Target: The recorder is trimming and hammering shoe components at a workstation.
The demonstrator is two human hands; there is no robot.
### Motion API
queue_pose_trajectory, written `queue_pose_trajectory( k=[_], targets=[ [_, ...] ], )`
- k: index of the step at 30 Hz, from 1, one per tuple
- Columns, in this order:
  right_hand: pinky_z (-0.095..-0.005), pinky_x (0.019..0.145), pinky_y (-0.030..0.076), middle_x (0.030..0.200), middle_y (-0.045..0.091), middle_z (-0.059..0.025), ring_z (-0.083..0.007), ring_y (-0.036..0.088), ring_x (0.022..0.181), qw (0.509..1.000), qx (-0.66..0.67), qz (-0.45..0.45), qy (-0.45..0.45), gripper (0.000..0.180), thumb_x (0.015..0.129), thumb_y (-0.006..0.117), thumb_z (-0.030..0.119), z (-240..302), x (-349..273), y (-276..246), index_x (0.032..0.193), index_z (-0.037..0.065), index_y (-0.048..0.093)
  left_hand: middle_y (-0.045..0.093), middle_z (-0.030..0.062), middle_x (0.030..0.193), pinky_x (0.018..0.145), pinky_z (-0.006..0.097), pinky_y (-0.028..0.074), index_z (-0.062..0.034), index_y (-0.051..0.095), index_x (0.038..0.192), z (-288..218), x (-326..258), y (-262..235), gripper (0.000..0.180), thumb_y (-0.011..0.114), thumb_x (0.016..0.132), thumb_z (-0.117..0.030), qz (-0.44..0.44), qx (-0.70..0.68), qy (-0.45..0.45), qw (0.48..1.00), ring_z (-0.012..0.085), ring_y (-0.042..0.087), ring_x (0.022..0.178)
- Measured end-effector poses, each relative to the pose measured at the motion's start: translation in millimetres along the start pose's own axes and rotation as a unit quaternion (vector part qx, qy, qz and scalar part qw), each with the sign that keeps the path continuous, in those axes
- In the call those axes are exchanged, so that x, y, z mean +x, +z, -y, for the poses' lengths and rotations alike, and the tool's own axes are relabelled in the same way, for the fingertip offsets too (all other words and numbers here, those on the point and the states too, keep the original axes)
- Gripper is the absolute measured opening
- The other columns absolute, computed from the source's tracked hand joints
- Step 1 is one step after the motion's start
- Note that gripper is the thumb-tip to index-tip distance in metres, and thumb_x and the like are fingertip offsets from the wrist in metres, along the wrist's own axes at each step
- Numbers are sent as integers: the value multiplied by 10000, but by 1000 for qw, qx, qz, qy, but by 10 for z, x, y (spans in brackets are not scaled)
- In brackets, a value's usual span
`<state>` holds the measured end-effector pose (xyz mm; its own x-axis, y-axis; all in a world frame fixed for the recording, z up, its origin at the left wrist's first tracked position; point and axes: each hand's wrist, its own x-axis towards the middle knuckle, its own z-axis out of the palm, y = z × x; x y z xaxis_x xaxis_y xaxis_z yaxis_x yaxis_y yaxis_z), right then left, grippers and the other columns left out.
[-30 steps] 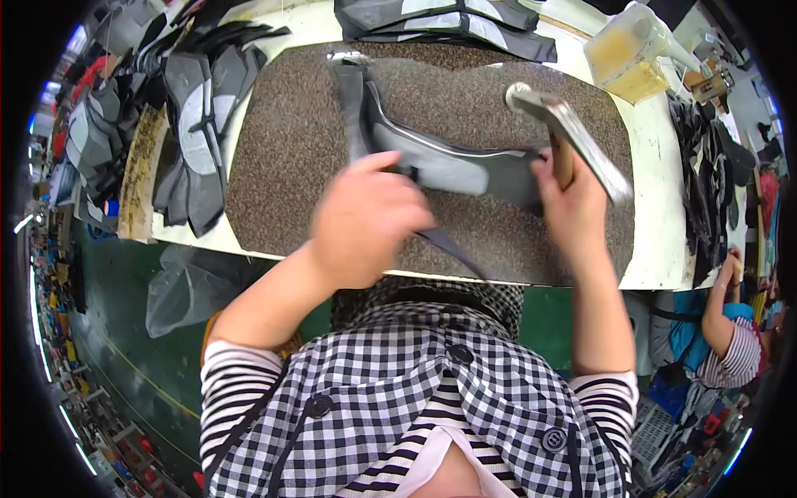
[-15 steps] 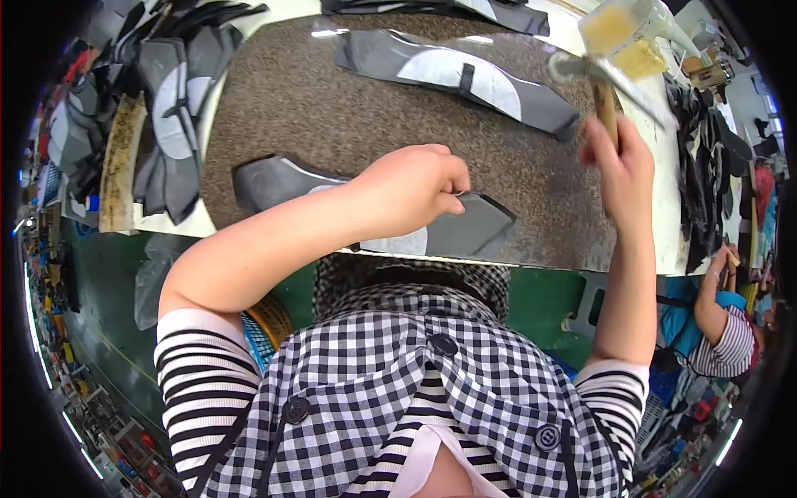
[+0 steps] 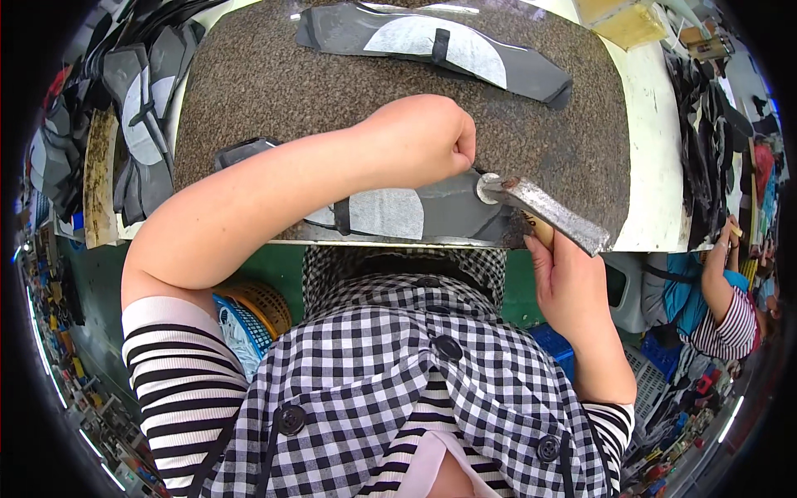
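A flat grey leather-like piece (image 3: pixel 461 207) with a white half-oval patch and a dark strap lies along the near edge of the table; my left forearm covers part of it. My left hand (image 3: pixel 427 137) is closed, its fingers pinched at the piece's far edge, with the fingertips partly hidden. In my right hand (image 3: pixel 573 278) is the wooden handle of a hammer (image 3: pixel 556 217). The hammer's round metal face is down at the far edge of the piece's right end, just right of my left fingers.
A similar grey piece (image 3: pixel 374 37) lies farther back on the brown speckled work surface (image 3: pixel 249 91). More pieces (image 3: pixel 141 124) are stacked at the left beside a wooden board (image 3: pixel 101 178). Dark pieces (image 3: pixel 701 149) hang at the right, near another person's arm (image 3: pixel 714 282). A yellowish block (image 3: pixel 623 21) stands at the back right.
The hammer has swung down from the back right onto the near piece's edge, my right hand coming nearer with it. My left hand stays closed at that edge. The whole view has shifted slightly.
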<state>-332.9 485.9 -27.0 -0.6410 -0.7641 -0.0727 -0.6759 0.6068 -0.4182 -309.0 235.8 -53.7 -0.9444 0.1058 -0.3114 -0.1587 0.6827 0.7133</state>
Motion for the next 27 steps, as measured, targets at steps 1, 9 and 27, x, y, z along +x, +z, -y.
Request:
queue_pose_trajectory(
  k=[1,9,27],
  targets=[
    [-480,630,493,906,622,-176,-401,617,750,1000,1,-2,2,176,898,584,140,4,0,-1,1049,58,620,683,97,796,659,328,518,-26,698,873,7,25,-21,119,685,797,-118,3,5,6,1000,203,659,732],
    [-479,649,489,865,631,-180,-402,619,788,999,37,-5,39,251,900,592,167,9,74,-98,1133,74,586,606,55,782,628,353,512,-57,691,843,338,7,130,88,679,757,-74,-130,95,306,938,237,620,703],
    [-478,641,494,858,638,-180,-395,625,777,996,-70,47,-10,236,896,586,154,20,224,-102,1099,39,549,608,53,809,621,344,503,-77,683,865,335,-116,139,93,685,780,-115,-132,45,241,961,234,613,706]
  ],
)
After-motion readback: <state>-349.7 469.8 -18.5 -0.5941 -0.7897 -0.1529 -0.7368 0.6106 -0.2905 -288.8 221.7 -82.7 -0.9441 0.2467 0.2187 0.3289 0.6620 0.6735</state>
